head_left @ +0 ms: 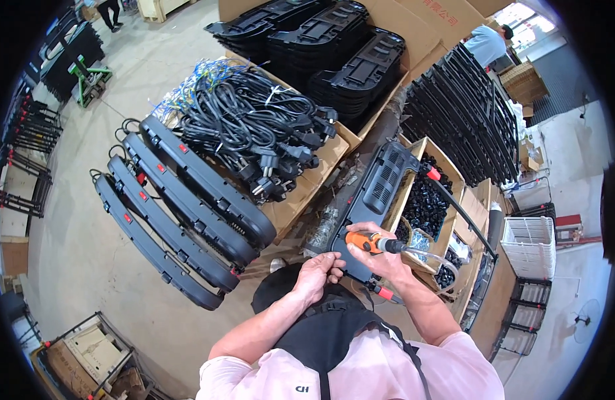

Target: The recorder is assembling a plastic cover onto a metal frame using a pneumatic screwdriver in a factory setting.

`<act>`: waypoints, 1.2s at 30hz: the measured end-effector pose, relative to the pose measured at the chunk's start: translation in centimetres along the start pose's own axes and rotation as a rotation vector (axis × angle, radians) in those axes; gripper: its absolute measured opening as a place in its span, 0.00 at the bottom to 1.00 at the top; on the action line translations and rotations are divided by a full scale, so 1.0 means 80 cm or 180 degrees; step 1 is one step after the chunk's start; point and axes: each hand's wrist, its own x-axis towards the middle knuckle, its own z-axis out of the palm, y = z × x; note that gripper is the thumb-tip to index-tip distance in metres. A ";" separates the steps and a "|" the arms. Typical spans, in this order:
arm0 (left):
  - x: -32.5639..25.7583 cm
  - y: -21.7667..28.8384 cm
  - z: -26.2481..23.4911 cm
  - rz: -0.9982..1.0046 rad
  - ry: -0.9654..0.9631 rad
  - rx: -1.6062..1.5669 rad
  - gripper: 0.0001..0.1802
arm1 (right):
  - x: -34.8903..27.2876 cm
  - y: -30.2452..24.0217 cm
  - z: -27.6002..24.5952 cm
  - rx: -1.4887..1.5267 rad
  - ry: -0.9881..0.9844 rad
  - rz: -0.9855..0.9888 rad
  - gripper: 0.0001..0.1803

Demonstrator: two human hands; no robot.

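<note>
My right hand (384,259) is wrapped round an orange and black air screwdriver (363,240), with a clear hose (433,257) trailing from its rear end. The tool lies over the near end of a long black plastic machine housing (356,212), which carries a raised, slotted cover (386,179). At the housing's near left edge is my left hand (319,273), its fingers curled and pinched together. Whatever those fingertips hold, if anything, is too small to tell. Where the screwdriver's tip meets the housing cannot be made out.
Wooden bins (452,175) of small black parts and screws flank the housing on the right. Bundled black power cords (241,120) lie on cardboard at left, beside several long housings (187,200). Stacked black covers (357,67) stand behind. A co-worker (486,45) is at far right.
</note>
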 end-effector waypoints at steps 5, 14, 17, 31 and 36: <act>0.017 0.006 0.019 0.0052 0.0206 -0.0420 0.15 | -0.009 0.000 -0.014 0.0294 0.0096 0.0119 0.26; 0.087 0.016 0.119 -0.0179 0.0192 -0.0712 0.13 | -0.034 0.008 -0.132 0.0934 0.0390 0.0111 0.26; 0.128 0.014 0.165 -0.0332 -0.0248 -0.0952 0.13 | -0.042 0.036 -0.180 0.0780 0.0574 0.0024 0.26; 0.282 -0.058 0.348 -0.0651 -0.0135 -0.0169 0.16 | 0.024 0.195 -0.374 0.1515 0.1486 0.0114 0.27; 0.279 -0.059 0.318 -0.0739 -0.0308 0.0079 0.15 | 0.096 0.238 -0.398 0.1281 0.1450 0.0059 0.26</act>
